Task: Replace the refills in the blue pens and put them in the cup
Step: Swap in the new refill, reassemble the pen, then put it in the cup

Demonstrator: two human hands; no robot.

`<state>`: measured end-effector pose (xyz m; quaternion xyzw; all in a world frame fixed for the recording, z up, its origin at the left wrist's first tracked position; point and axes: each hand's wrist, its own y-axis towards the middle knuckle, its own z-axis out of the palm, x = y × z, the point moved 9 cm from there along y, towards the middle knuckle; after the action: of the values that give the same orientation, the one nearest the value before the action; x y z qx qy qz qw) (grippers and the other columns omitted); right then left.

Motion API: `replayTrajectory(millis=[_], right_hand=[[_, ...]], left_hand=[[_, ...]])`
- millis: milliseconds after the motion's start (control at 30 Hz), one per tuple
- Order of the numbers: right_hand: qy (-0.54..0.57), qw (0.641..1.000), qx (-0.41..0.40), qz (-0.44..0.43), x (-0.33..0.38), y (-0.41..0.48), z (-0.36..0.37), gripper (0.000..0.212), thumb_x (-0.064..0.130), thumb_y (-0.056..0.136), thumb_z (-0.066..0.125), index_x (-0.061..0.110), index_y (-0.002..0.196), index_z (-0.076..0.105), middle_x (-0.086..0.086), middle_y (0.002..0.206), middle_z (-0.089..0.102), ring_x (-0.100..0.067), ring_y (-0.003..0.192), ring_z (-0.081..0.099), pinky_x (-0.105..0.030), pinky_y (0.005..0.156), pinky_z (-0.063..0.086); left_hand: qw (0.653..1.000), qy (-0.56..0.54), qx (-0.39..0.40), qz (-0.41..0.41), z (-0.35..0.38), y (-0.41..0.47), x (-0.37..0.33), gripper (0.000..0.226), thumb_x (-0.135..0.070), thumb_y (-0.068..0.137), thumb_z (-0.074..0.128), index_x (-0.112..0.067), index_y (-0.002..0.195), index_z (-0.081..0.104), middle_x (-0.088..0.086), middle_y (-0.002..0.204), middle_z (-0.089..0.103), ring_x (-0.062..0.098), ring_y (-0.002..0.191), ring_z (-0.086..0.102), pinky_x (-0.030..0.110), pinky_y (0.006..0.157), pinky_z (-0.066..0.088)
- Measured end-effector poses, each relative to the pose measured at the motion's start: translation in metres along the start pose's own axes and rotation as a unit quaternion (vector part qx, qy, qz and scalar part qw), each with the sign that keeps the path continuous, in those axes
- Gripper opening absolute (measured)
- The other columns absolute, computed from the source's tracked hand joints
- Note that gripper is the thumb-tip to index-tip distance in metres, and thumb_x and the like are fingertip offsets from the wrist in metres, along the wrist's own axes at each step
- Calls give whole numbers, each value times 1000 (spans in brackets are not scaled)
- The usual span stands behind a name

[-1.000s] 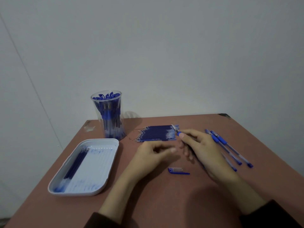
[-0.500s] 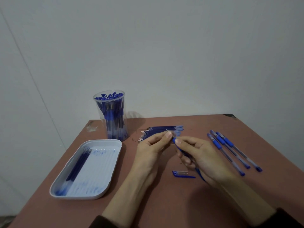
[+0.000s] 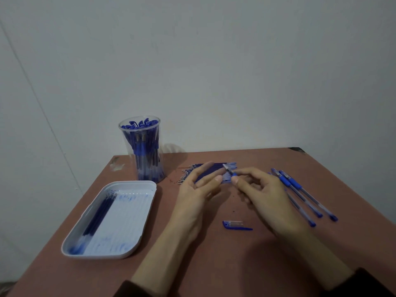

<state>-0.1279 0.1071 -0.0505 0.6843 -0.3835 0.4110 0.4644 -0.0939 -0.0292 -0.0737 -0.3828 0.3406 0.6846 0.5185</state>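
Observation:
My right hand [image 3: 263,194] pinches a blue pen [image 3: 230,171] near its tip, the metal point aimed up and left; the rest of its barrel is hidden under the hand. Just left of that tip, my left hand [image 3: 200,189] hovers with fingers spread and nothing in it. Behind both hands lies a row of blue refills [image 3: 211,169] on the table. A clear cup [image 3: 142,151] full of blue pens stands at the back left. Three capped blue pens [image 3: 300,194] lie to the right. A blue pen cap [image 3: 235,225] lies in front of my hands.
A white tray [image 3: 137,243] with several used refills along its left side sits at the front left. The reddish table [image 3: 214,264] ends close to a grey wall behind; its right edge runs diagonally past the loose pens.
My left hand let go of the pen's tip and opened, drawing slightly left. My right hand still holds the pen, now tilted with its tip higher.

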Motion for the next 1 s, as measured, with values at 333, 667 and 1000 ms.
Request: replayTrajectory(millis=[333, 667, 1000], right_hand=[[-109, 992, -48, -36, 0, 2, -12, 8, 28, 79, 72, 33, 85, 70, 5, 68, 61, -11, 62, 52, -39, 67, 52], [-119, 990, -77, -27, -5, 5, -24, 7, 28, 81, 71, 31, 87, 70, 3, 69, 61, -14, 62, 55, -30, 60, 48], [-237, 969, -14, -64, 3, 0, -8, 12, 33, 80, 70, 34, 92, 70, 16, 75, 62, -1, 69, 54, -22, 64, 47]], left_hand=[[992, 100, -74, 37, -21, 3, -13, 15, -5, 81, 69, -17, 90, 72, -4, 80, 72, 5, 71, 65, 16, 61, 52], [838, 537, 82, 51, 2, -1, 7, 22, -12, 76, 75, -26, 93, 74, -11, 73, 69, -8, 62, 57, 4, 64, 41], [939, 343, 12, 36, -10, 4, -4, 12, -20, 81, 73, -24, 92, 71, -9, 75, 72, -3, 68, 64, 12, 66, 47]])
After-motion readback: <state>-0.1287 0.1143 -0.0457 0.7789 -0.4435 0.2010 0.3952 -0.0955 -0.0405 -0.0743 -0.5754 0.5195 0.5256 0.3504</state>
